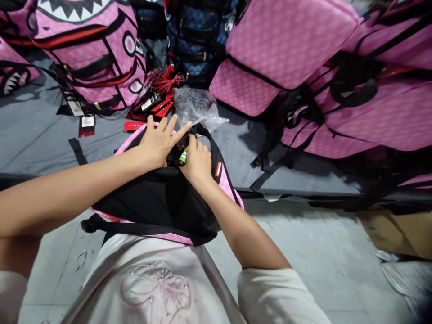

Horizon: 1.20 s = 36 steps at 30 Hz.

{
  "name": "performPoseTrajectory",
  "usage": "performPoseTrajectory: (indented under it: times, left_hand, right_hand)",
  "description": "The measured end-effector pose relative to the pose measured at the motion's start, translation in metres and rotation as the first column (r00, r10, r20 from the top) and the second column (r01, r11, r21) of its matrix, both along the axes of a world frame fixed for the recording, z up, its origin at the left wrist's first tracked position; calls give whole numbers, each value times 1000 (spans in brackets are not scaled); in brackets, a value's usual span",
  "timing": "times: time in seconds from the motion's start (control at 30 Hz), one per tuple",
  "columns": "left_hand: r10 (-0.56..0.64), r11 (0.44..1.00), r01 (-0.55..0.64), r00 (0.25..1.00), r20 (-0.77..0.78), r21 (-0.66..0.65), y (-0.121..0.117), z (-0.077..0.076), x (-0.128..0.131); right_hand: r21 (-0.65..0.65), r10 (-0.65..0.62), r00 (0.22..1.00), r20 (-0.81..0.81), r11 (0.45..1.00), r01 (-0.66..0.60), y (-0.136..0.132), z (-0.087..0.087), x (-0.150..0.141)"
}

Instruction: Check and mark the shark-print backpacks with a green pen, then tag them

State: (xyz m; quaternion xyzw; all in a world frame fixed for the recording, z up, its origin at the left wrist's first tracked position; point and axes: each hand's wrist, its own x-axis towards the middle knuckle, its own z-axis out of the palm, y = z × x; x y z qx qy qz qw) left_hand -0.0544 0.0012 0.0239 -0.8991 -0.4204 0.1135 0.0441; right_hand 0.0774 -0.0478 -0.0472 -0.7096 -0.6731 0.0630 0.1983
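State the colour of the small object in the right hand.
The small object is bright green with a black end, best seen in the head view.

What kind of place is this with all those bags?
Probably a bag workshop or packing room: pink patterned fabric backpacks crowd a long grey work table, and flat red rectangular tags lie there too.
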Motion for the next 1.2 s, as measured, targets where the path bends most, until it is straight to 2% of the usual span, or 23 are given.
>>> performPoseTrajectory:
  times: [0.43,0.6,0.7,0.77,0.87,0.9,0.97,1.07,1.2]
  left_hand:
    - [2,996,2,999,-39,89,-1,-6,0]
    - [-24,995,29,999,-45,97,-2,-2,-1]
    - [-32,994,34,999,-22,99,-4,0,-4]
    - [-39,994,39,999,4,102,-5,1,-6]
    - [-42,995,40,999,20,95,-5,3,-8]
    - [-42,995,41,999,13,86,-5,5,-8]
    - [-45,996,45,999,-7,75,-4,7,-8]
    - [-53,994,54,998,-16,91,-4,9,-9]
    - [-53,992,51,998,17,114,-6,6,-11]
  right_hand:
    - [-14,-5,1000,-19,1000,4,0,-2,1]
    - [49,41,996,-74,998,-37,-5,-2,8]
    - [178,136,979,-151,978,-109,-21,4,18]
    - [270,166,954,-249,958,-96,-34,11,24]
    - [260,142,869,-474,965,-16,-47,21,28]
    - [222,151,832,-533,974,-35,-48,23,28]
    - [156,227,770,-596,974,-166,-46,27,31]
    - [126,382,706,-596,913,-388,-34,30,37]
    - [54,404,701,-588,884,-464,-17,32,41]
